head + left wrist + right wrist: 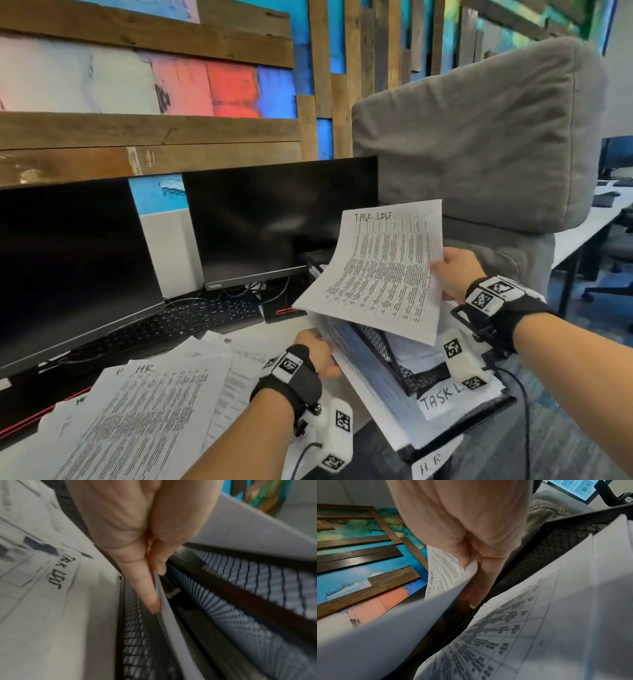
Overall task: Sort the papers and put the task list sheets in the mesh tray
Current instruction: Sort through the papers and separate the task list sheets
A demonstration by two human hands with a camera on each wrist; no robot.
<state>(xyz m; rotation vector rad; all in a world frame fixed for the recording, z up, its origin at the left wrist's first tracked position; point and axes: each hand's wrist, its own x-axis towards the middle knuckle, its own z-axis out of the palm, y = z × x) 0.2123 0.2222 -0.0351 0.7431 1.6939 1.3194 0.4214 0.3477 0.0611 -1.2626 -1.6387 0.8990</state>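
Observation:
A printed sheet headed TASK LIST (380, 270) hangs tilted over the black mesh tray (375, 342). My right hand (445, 270) pinches its right edge; in the right wrist view, thumb and fingers (469, 566) clamp the curled task list sheet (443, 573). Under it another gridded sheet (522, 628) lies in the tray (556, 545). My left hand (320, 358) is at the tray's left side, where thumb and finger (154, 588) pinch the edge of a white sheet (171, 626) beside the mesh wall (133, 628). A TASK LIST page (51, 574) lies to the left.
Papers marked HR (154, 394) fan across the desk at the lower left. Two dark monitors (274, 219) and a keyboard (185, 318) stand behind them. The tray stack carries TASK L. (442, 397) and HR (428, 466) labels. A grey cushioned chair (479, 137) rises behind the tray.

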